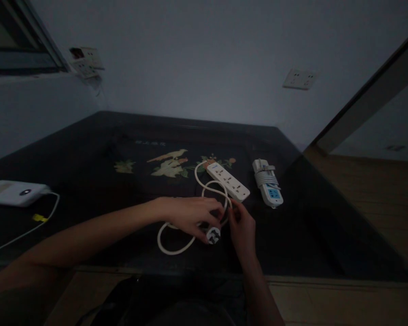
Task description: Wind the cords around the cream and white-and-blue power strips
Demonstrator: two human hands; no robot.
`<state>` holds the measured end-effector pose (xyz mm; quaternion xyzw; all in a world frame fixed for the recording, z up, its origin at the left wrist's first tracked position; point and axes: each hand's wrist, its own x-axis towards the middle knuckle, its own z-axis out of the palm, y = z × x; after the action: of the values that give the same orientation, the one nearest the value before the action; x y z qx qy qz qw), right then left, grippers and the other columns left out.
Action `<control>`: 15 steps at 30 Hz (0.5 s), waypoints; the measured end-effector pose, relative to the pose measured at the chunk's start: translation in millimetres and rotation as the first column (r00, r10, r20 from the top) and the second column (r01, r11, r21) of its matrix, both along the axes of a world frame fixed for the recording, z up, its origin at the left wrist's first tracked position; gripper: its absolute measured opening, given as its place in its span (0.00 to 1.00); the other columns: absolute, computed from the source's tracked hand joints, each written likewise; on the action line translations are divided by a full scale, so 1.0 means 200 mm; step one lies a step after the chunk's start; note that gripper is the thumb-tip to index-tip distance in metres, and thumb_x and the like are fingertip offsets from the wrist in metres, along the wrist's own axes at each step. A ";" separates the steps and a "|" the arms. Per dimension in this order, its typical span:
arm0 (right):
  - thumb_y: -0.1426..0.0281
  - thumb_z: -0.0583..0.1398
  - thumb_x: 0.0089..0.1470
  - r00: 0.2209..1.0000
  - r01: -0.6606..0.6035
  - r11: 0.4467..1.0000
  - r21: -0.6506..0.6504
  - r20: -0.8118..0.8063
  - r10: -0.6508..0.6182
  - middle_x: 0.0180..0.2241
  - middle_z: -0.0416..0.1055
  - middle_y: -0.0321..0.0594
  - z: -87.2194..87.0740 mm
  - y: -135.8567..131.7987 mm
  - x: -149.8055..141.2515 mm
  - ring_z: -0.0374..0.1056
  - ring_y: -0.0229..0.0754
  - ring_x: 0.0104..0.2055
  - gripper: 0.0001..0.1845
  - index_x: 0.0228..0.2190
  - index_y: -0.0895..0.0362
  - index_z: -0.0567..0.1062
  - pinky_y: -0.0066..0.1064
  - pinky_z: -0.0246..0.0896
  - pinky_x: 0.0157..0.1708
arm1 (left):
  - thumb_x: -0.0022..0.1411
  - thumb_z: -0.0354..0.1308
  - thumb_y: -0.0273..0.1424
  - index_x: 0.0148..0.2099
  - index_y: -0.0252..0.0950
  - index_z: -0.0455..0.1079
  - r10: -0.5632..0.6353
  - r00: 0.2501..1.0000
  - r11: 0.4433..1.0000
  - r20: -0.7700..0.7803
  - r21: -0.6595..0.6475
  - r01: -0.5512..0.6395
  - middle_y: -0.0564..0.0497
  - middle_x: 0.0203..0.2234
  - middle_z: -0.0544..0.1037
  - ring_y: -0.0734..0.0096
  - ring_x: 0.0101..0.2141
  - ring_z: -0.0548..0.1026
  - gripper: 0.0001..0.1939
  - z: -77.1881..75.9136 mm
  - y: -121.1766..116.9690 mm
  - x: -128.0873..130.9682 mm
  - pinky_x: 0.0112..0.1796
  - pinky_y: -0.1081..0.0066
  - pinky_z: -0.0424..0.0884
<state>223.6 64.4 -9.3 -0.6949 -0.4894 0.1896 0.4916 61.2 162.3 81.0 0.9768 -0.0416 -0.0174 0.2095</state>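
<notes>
A white power strip lies at a slant on the dark table, its sockets facing up. From its far end a white cable curls in loose loops toward me and around to both hands. My left hand is closed round the cable's plug, whose prongs face me. Close beside it, my right hand pinches the cable between thumb and fingers, just below the strip's near end. Part of the cable is hidden behind my left fingers.
Right of the strip lies a second power strip, its cord wound around it. A white device with a thin cord and yellow tag sits at far left. Wall sockets are above the black table, which bears a bird-and-flower picture.
</notes>
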 end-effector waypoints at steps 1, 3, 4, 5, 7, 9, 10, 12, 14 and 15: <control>0.66 0.53 0.56 1.000 0.006 1.000 0.006 0.000 -0.006 0.28 0.73 0.40 0.00 0.00 0.00 0.68 0.41 0.27 0.17 0.44 0.59 0.74 0.29 0.61 0.27 | 0.57 0.62 0.37 0.48 0.37 0.73 -0.005 1.000 0.999 -0.010 -0.048 0.005 0.43 0.50 0.68 0.61 0.50 0.66 0.17 0.01 -0.01 -0.01 0.51 0.65 0.63; 0.66 0.53 0.56 1.000 0.019 1.000 0.011 0.005 -0.019 0.26 0.72 0.39 0.01 0.00 0.00 0.66 0.40 0.25 0.17 0.44 0.59 0.74 0.29 0.60 0.26 | 0.57 0.62 0.35 0.49 0.38 0.72 -0.016 1.000 0.990 -0.003 -0.141 0.016 0.44 0.51 0.69 0.61 0.52 0.65 0.17 0.02 -0.02 -0.03 0.53 0.66 0.63; 0.65 0.53 0.56 1.000 0.027 1.000 0.013 0.010 -0.027 0.25 0.71 0.38 0.01 0.00 0.01 0.66 0.39 0.25 0.17 0.44 0.59 0.74 0.28 0.59 0.25 | 0.56 0.63 0.34 0.49 0.39 0.72 -0.021 1.000 0.983 0.008 -0.184 0.023 0.44 0.51 0.70 0.61 0.53 0.65 0.18 0.03 -0.03 -0.04 0.54 0.65 0.62; 0.65 0.53 0.56 0.999 0.035 0.999 0.016 0.015 -0.035 0.25 0.71 0.38 0.01 0.00 0.01 0.65 0.39 0.24 0.18 0.44 0.59 0.74 0.28 0.59 0.25 | 0.55 0.63 0.34 0.49 0.39 0.72 -0.025 1.000 0.974 0.017 -0.225 0.028 0.45 0.50 0.72 0.61 0.53 0.64 0.18 0.03 -0.03 -0.06 0.55 0.65 0.61; 0.65 0.53 0.56 0.998 0.055 0.998 0.021 0.023 -0.056 0.25 0.70 0.38 0.00 0.00 0.02 0.64 0.39 0.24 0.18 0.44 0.60 0.73 0.28 0.59 0.25 | 0.54 0.64 0.32 0.49 0.39 0.72 -0.024 0.999 0.955 0.023 -0.296 0.030 0.46 0.48 0.74 0.61 0.54 0.64 0.19 0.04 -0.05 -0.08 0.55 0.65 0.60; 0.65 0.54 0.56 0.997 0.075 0.997 0.022 0.034 -0.075 0.25 0.70 0.38 0.00 0.00 0.02 0.64 0.39 0.24 0.18 0.45 0.61 0.73 0.29 0.59 0.25 | 0.53 0.65 0.32 0.49 0.41 0.73 -0.024 0.999 0.932 0.023 -0.362 0.031 0.48 0.46 0.76 0.61 0.53 0.65 0.19 0.04 -0.08 -0.10 0.55 0.65 0.60; 0.65 0.54 0.56 0.996 0.076 0.997 0.019 0.038 -0.077 0.25 0.70 0.38 -0.01 0.00 0.02 0.65 0.39 0.24 0.18 0.45 0.61 0.73 0.29 0.60 0.26 | 0.53 0.65 0.32 0.48 0.43 0.74 -0.031 0.999 0.918 0.021 -0.394 0.037 0.49 0.46 0.76 0.62 0.53 0.66 0.18 0.04 -0.10 -0.11 0.55 0.65 0.60; 0.65 0.53 0.56 0.997 0.067 0.998 0.005 0.041 -0.067 0.25 0.70 0.37 -0.01 0.00 0.02 0.65 0.39 0.25 0.18 0.44 0.60 0.73 0.29 0.60 0.26 | 0.53 0.65 0.33 0.47 0.44 0.74 -0.058 0.998 0.887 0.027 -0.458 0.064 0.50 0.45 0.78 0.63 0.51 0.69 0.17 0.05 -0.14 -0.13 0.55 0.65 0.60; 0.66 0.53 0.56 0.998 0.049 0.999 -0.015 0.043 -0.048 0.25 0.70 0.37 -0.01 0.00 0.02 0.66 0.39 0.25 0.17 0.44 0.59 0.74 0.29 0.60 0.27 | 0.54 0.65 0.35 0.46 0.45 0.74 -0.069 0.997 0.866 0.043 -0.493 0.081 0.50 0.46 0.78 0.64 0.50 0.70 0.16 0.08 -0.17 -0.15 0.56 0.65 0.58; 0.66 0.53 0.56 0.998 0.044 0.999 -0.025 0.049 -0.043 0.26 0.70 0.38 -0.01 0.00 0.02 0.66 0.40 0.26 0.17 0.44 0.59 0.74 0.29 0.60 0.27 | 0.54 0.64 0.35 0.47 0.45 0.74 -0.057 0.996 0.866 0.062 -0.494 0.080 0.51 0.47 0.77 0.64 0.50 0.70 0.16 0.10 -0.18 -0.17 0.57 0.64 0.57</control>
<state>227.5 64.3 -10.9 -0.7160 -0.4835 0.1685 0.4746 26.4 126.1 101.0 0.8884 -0.0842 0.0085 0.4512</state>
